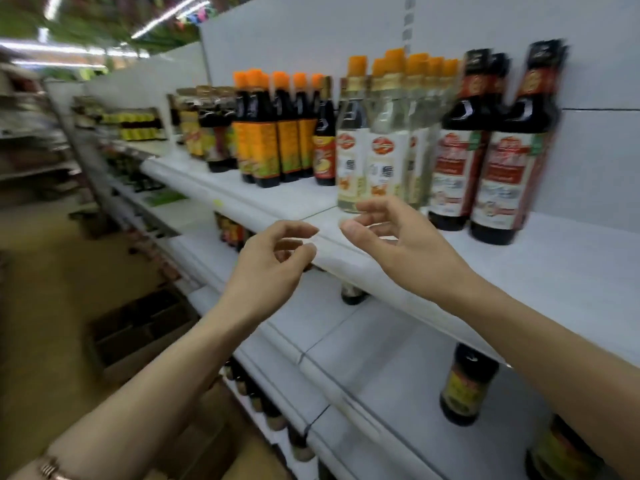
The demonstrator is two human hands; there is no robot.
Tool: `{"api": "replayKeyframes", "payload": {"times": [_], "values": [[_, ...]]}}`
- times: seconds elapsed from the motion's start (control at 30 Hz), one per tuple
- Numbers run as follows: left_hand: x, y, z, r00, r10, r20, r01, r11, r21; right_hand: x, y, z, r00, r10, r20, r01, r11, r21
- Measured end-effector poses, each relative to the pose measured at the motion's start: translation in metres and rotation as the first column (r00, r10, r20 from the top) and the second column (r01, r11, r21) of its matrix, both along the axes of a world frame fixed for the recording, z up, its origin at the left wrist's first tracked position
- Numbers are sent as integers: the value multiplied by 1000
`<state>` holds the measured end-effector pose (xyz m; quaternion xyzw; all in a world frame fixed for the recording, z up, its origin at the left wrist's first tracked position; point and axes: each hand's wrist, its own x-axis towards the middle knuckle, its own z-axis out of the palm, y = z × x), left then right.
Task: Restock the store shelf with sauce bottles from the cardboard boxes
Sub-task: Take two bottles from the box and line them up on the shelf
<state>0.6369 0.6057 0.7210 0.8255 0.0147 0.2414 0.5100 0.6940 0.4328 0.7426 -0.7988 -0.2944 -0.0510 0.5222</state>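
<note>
Frame centre: my left hand [273, 261] and right hand [394, 237], both empty, fingers loosely curled, before white shelf edge [346, 261]. Clear orange-capped sauce bottles [381, 147] stand just above right hand. Open brown cardboard box [138, 334] lower left.

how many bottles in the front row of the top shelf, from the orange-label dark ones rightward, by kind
Front row of the top shelf, blur allowing:
dark bottles with orange caps and orange labels: 4
small dark bottle with red label: 1
clear bottles with orange caps: 3
tall dark bottles with black caps: 2
Total: 10
Both hands, left hand and right hand, hold nothing.
</note>
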Motion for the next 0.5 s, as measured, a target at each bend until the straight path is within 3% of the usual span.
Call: {"api": "replayKeyframes", "payload": {"times": [0.27,0.5], "values": [[-54,134,-19,975,199,-102,-190,978,91,-17,140,-20,949,309,-56,-314,937,-152],[-100,287,-28,924,340,-177,-296,926,233,-28,303,-28,889,453,-69,-457,863,-215]]}}
